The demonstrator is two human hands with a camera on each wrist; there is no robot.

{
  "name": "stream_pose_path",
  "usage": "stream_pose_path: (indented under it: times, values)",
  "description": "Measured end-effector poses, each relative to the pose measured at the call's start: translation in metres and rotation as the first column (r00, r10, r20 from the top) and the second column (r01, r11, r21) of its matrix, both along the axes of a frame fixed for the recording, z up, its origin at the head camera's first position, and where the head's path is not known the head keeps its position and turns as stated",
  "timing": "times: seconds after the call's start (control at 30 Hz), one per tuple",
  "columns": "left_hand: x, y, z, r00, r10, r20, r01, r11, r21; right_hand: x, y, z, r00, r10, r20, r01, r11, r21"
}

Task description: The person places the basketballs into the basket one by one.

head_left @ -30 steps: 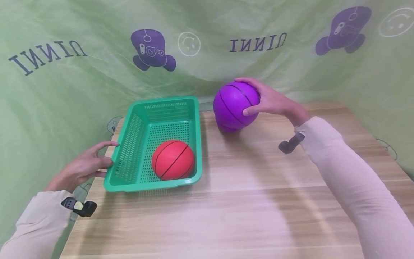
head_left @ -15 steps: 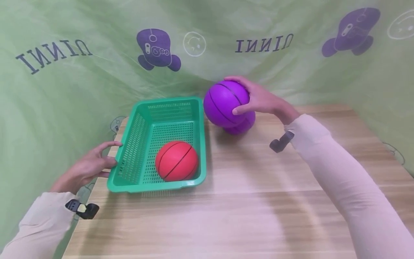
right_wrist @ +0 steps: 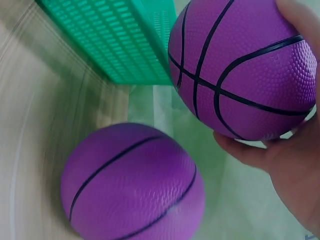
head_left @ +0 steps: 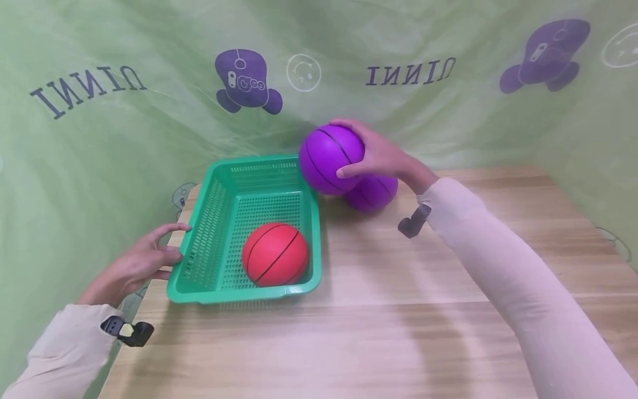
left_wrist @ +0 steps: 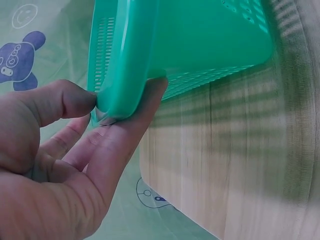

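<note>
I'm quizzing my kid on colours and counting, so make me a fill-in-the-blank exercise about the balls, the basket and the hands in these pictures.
1. The ball lying inside the green basket is ____.
2. The right hand grips a ____ ball, lifted off the table.
3. The number of purple balls in view is ____.
4. The left hand pinches the basket's ____.

Missing words: red; purple; two; rim
</note>
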State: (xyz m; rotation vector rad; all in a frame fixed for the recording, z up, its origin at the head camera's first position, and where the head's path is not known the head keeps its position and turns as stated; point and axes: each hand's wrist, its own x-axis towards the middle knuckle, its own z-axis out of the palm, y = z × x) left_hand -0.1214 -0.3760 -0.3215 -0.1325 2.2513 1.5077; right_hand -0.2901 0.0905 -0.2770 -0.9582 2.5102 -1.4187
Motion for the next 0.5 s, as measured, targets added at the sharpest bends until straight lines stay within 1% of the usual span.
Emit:
stream_pose_path:
  times: [0.17, 0.27, 0.37, 0.5]
  values:
    - [0.002, -0.003, 0.0, 1.0, 0.001, 0.001, -0.001, 0.999, 0.035, -0.006, -0.018, -0.003, 0.998, -0.057, -0.042, 0.057, 0.998, -0.005]
    - [0.002, -0.004, 0.0, 1.0, 0.004, 0.0, -0.004, 0.999, 0.038, -0.011, -0.029, -0.006, 0.995, -0.077, -0.065, 0.076, 0.997, -0.027]
    - [0.003, -0.005, 0.001, 1.0, 0.006, 0.01, -0.007, 0.999, 0.045, -0.013, -0.039, -0.009, 0.996, -0.054, -0.066, 0.05, 0.997, -0.061]
    - [0.003, -0.006, 0.002, 1.0, 0.007, 0.014, -0.008, 0.998, 0.059, -0.016, -0.05, -0.011, 0.997, -0.021, -0.069, 0.016, 0.997, -0.078]
